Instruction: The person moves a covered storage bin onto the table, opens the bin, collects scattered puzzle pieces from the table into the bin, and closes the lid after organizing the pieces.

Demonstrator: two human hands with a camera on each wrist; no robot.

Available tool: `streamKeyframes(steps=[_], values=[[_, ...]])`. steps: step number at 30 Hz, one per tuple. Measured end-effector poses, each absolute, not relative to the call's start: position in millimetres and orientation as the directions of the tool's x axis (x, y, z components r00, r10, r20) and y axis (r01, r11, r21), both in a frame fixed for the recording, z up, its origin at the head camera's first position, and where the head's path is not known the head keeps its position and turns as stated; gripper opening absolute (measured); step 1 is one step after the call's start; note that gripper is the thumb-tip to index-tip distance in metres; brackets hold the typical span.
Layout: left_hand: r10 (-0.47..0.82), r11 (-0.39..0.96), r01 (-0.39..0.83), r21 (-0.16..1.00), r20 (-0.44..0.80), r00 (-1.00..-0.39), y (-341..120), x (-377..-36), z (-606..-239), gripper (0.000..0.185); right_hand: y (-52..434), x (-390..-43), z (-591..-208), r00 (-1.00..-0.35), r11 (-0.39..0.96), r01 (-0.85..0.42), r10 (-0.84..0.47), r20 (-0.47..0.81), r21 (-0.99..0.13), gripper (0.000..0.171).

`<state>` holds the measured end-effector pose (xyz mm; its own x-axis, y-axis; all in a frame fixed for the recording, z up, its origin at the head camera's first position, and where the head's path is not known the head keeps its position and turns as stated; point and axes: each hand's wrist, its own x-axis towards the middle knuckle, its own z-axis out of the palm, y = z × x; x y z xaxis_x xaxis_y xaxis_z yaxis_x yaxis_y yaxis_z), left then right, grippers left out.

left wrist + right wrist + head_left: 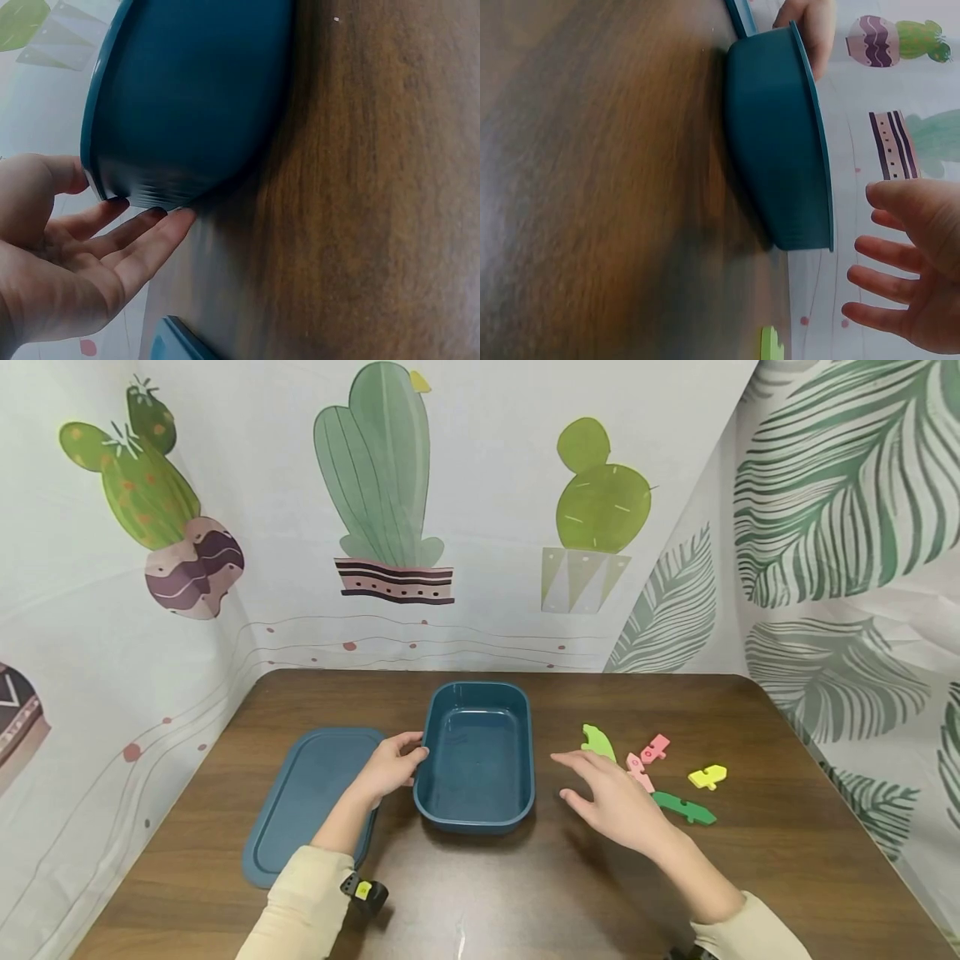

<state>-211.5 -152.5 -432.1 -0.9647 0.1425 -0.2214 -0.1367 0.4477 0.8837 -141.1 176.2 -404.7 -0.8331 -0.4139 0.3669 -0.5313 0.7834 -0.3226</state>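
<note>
Fingers [142, 251] of the left hand [390, 768] lie straight against the near-left wall of the teal container [477, 756], touching it under the rim without curling round it. Further left, the matching lid [311, 802] lies flat on the brown surface [787, 860], just beside that hand. The container stands upright and empty at the middle of the surface. To its right, the right hand [611, 797] hovers with its fingers [881, 285] spread and released, holding nothing, between the container and a loose cluster of foam pieces: a light green one [597, 742], two pink ones [647, 758], a yellow one [707, 776] and a dark green one [684, 808]. The pieces lie close together, so I judge that a sweeping reach could scatter them, and a firm push from the left could slide the light container sideways.
</note>
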Motion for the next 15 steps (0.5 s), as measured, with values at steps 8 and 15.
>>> streamKeyframes(steps=[8,15], values=[[0.155,0.397,-0.165,0.903,-0.243,-0.958,-150.4,-211.7,-432.9,0.046,195.5,-138.7,-407.4,-0.875,0.814,-0.464,-0.361,0.324,-0.348,0.051],[0.160,0.378,-0.167,0.911,-0.242,-0.957,-149.4,-209.5,-430.1,0.046,210.1,-134.9,-412.6,-0.888,0.824,-0.441,-0.344,0.304,-0.357,0.053]])
